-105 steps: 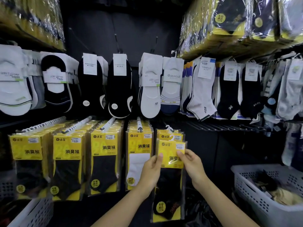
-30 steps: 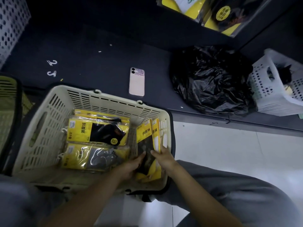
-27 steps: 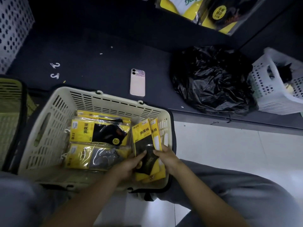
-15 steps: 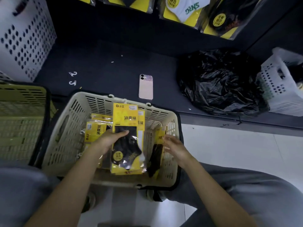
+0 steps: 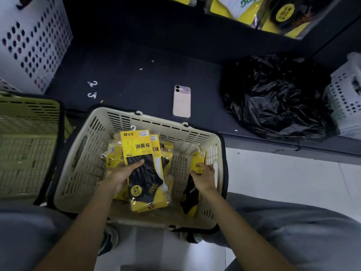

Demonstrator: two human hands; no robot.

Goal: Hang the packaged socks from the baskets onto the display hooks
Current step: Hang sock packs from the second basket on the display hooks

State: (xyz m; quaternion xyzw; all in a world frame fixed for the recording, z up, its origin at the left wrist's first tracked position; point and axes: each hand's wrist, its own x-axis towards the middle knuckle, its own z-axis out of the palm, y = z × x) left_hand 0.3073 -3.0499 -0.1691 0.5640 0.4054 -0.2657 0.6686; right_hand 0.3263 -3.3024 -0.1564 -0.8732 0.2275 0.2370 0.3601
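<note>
A stack of yellow plastic sock packets (image 5: 144,171) was gripped by the left hand (image 5: 121,176); another yellow packet (image 5: 198,165) was pinched by the right hand (image 5: 204,178). More packets were left unhung in the beige slotted plastic basket (image 5: 195,136).

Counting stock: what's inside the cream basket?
In the cream basket: left hand holds a pack stack, right hand grips another pack. Packs underneath mostly covered.

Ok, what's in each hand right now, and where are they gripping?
Left hand holds a stack of sock packs by its left edge, mid-height. Right hand grips another sock pack, standing against the basket wall, near its top.
</note>
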